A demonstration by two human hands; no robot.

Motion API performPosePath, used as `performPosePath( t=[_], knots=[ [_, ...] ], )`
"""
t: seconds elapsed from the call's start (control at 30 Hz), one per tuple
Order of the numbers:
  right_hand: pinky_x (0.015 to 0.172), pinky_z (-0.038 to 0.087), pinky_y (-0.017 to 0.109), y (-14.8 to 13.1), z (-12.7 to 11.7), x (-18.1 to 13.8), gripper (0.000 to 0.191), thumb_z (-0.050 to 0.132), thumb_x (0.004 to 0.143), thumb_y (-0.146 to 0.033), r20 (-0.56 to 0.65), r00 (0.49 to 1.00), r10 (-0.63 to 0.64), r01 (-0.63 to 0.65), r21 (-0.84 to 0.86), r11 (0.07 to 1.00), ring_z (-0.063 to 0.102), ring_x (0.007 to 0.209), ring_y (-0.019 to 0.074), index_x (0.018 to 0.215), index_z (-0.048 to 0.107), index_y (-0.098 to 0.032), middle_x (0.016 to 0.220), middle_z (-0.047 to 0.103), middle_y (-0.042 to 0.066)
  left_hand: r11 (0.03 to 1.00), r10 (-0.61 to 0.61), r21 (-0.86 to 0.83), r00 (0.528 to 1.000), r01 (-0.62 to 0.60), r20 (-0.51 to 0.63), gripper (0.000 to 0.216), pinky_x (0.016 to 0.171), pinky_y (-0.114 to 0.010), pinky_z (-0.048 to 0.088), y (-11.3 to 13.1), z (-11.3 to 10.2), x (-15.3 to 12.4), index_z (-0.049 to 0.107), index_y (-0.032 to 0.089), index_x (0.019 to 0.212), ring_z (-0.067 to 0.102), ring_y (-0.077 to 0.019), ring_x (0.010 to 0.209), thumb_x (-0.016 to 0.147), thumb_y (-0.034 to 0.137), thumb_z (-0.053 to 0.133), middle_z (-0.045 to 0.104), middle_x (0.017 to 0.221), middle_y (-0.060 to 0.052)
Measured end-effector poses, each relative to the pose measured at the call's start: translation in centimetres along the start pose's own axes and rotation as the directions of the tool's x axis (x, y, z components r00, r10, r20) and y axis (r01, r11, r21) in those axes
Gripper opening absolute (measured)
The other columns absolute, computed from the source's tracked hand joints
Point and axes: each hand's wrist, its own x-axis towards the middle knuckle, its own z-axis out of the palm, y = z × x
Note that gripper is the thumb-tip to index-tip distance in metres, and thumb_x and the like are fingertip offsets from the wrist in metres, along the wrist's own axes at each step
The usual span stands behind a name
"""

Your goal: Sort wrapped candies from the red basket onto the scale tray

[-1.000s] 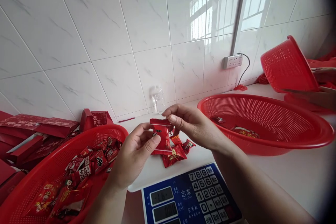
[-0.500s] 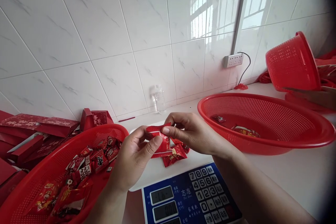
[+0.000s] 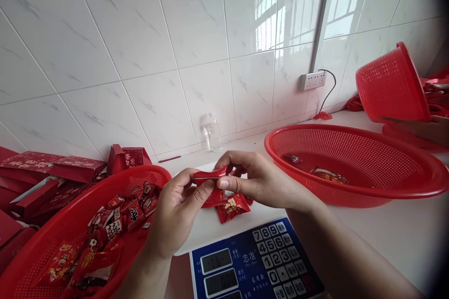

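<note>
My left hand (image 3: 180, 210) and my right hand (image 3: 250, 180) pinch one red candy packet (image 3: 210, 175) between thumbs and fingers, close together. The packet is held above the white pan (image 3: 196, 236) of a digital scale. Beneath my hands several red wrapped candies (image 3: 233, 208) lie on that pan, partly covered by my fingers. The scale's blue panel (image 3: 249, 261), with number keys and small displays, faces me just below my hands.
To the left, a red basket (image 3: 164, 175) holds several wrapped candies; folded red boxes (image 3: 77, 168) lie behind it. On the right stands another red basket (image 3: 386, 191) with a few packets. A clear bottle (image 3: 213, 133) is near the wall, and a tilted red basket (image 3: 391, 84) sits farther right.
The packet between my hands has tipped so that its edge now faces me, where its flat face showed before. Both hands have stayed in nearly the same place.
</note>
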Motion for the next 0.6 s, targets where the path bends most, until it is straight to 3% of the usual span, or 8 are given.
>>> performPosePath(
  t=[0.27,0.43,0.6],
  knots=[
    [0.048,0.042,0.019,0.19,0.22,-0.13,0.027,0.074,0.086,-0.042,-0.059,0.998,0.012,-0.013,-0.016,1.000,0.057,0.055,0.0096,0.079,0.063,-0.018,0.064,0.064,-0.002,1.000,-0.010,-0.007,1.000,0.010,0.008,0.020,0.075,-0.029,0.057,0.06,0.52,0.04,0.068,0.020,0.095,0.071,-0.0179,0.080,0.089,0.039,0.069,0.075,0.092,-0.004],
    [0.052,0.043,0.021,0.31,0.29,0.00,0.031,0.073,0.086,-0.046,-0.146,0.989,0.000,-0.005,-0.030,1.000,0.059,0.058,0.0106,0.076,0.062,-0.018,0.064,0.064,-0.002,1.000,-0.005,0.003,0.997,0.005,0.079,0.025,0.086,-0.028,0.055,-0.04,0.52,0.12,0.064,0.023,0.111,0.069,-0.0188,0.101,0.092,0.038,0.066,0.072,0.115,-0.005],
    [0.052,0.044,0.022,0.08,0.12,0.06,0.029,0.074,0.085,-0.045,-0.136,0.991,0.017,-0.019,-0.010,1.000,0.061,0.060,0.0115,0.081,0.064,-0.018,0.069,0.065,-0.001,1.000,0.002,0.003,0.998,-0.002,0.062,0.020,0.085,-0.024,0.055,0.02,0.45,0.06,0.065,0.026,0.111,0.068,-0.0159,0.101,0.094,0.036,0.064,0.072,0.112,-0.001]
  ],
)
